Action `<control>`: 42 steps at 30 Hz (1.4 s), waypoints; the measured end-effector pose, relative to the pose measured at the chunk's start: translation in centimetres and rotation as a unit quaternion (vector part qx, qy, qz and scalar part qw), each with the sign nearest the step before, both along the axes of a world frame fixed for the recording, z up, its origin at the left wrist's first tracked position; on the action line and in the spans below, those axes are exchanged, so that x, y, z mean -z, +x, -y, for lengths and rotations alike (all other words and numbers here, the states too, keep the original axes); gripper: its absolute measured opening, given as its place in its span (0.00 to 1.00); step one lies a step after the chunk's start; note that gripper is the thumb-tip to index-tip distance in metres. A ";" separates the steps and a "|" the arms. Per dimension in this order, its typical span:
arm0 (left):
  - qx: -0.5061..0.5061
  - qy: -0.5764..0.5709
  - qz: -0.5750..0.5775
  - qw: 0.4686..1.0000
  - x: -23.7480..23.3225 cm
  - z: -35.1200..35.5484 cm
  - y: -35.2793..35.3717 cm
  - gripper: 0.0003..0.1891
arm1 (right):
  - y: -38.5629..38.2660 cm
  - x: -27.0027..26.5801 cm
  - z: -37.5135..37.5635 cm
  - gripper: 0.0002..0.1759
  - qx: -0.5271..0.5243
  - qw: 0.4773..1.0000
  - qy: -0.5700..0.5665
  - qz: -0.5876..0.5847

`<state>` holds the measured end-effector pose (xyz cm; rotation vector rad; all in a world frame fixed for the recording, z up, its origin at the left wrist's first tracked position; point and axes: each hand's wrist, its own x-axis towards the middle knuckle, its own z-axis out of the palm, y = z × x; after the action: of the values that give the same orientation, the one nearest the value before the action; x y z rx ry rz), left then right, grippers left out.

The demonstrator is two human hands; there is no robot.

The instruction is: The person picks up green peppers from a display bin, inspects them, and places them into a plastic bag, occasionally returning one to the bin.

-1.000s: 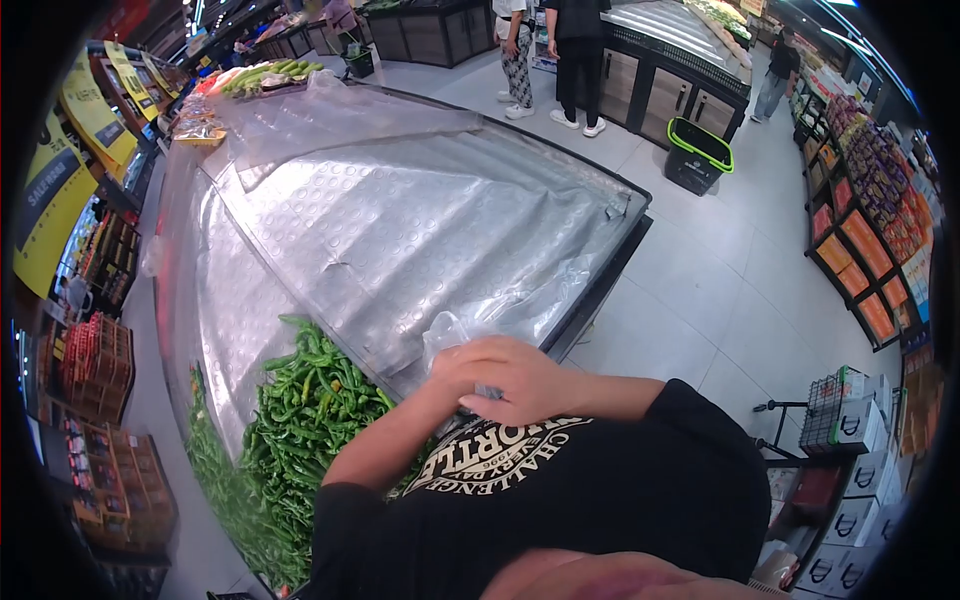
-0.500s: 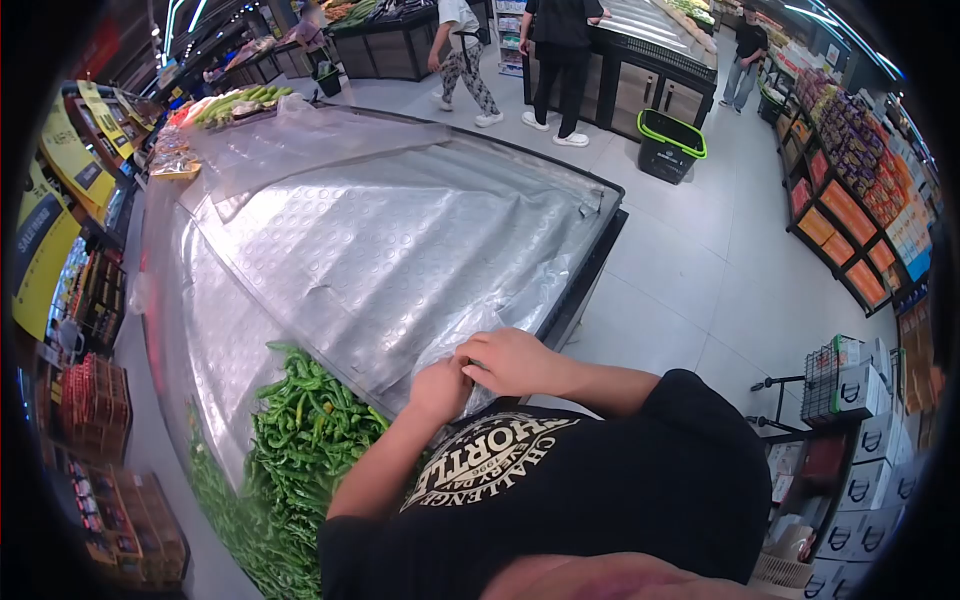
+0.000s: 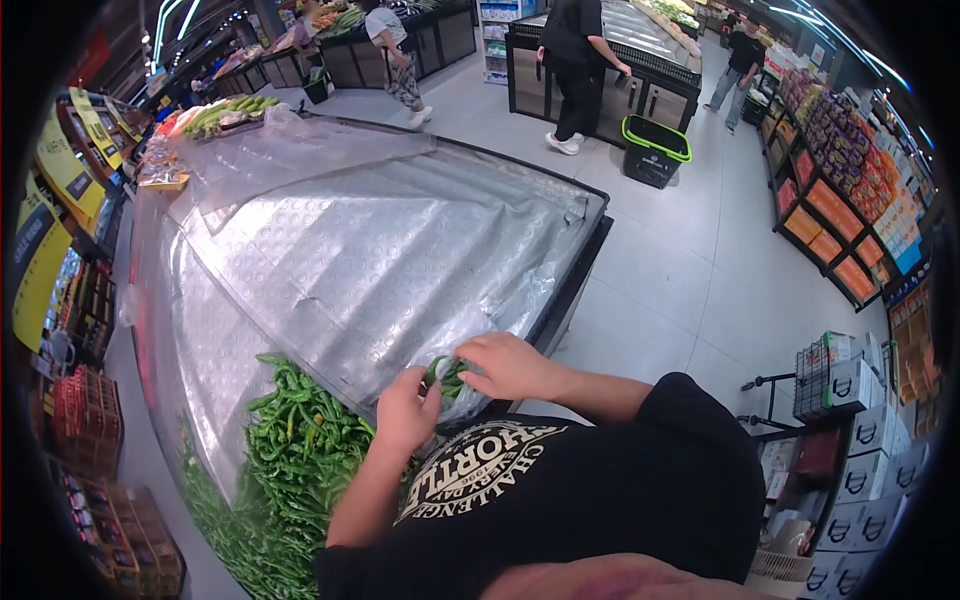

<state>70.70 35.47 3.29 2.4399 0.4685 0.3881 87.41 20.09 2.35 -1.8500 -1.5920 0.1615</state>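
Observation:
Green peppers (image 3: 447, 374) show in the mouth of a clear plastic bag (image 3: 470, 402) at the near edge of the display table. My left hand (image 3: 405, 405) is at the left side of the bag's opening, fingers curled on its rim. On the opposite side my right hand (image 3: 505, 365) pinches the rim, its fingers closed. A heap of loose green peppers (image 3: 300, 430) lies left of my left hand. Beyond both hands spreads the silvery, dimpled table surface (image 3: 340, 250), partly covered with clear plastic.
A black and green basket (image 3: 655, 152) stands on the floor beyond the table, near a person in black (image 3: 573, 60). Another person (image 3: 388, 50) is farther left. Shelves of packets (image 3: 835, 140) line the right. A wire cart (image 3: 822, 375) and boxes stand at near right.
My hands have moved apart, and green peppers now show between them in the bag's mouth. The person in black has turned and leans toward the far stand. The person in patterned trousers has moved left.

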 end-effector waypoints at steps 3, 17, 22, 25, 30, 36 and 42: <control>-0.029 -0.182 0.076 0.980 0.4 0.1 -0.8 0.09 | -0.2 -0.2 -0.1 0.18 -0.015 0.998 0.054 -0.010; -0.031 -0.516 0.216 0.828 0.1 1.6 -2.3 0.09 | -2.0 -3.8 0.7 0.14 -0.089 0.902 -0.073 -0.417; -0.105 -0.475 0.222 0.845 0.2 1.1 -3.2 0.10 | -1.3 -2.7 0.2 0.11 -0.052 0.896 -0.052 -0.437; -0.118 -0.492 0.242 0.828 -0.5 0.9 -3.4 0.11 | -1.6 -3.1 -0.3 0.11 -0.044 0.850 -0.042 -0.523; -0.078 -0.495 0.287 0.817 -0.4 0.5 -4.8 0.15 | -2.3 -2.9 -0.7 0.12 -0.034 0.862 0.003 -0.505; -0.079 -0.495 0.301 0.812 -0.7 1.0 -4.9 0.14 | -2.1 -2.9 -0.8 0.13 -0.034 0.921 0.016 -0.388; -0.090 -0.474 0.286 0.828 -0.9 1.5 -4.5 0.10 | -1.9 -2.5 -0.7 0.14 -0.041 0.906 0.048 -0.418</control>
<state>66.16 33.95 4.22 1.2337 0.4654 0.7247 85.52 20.77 4.86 -1.3391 -1.0308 0.7853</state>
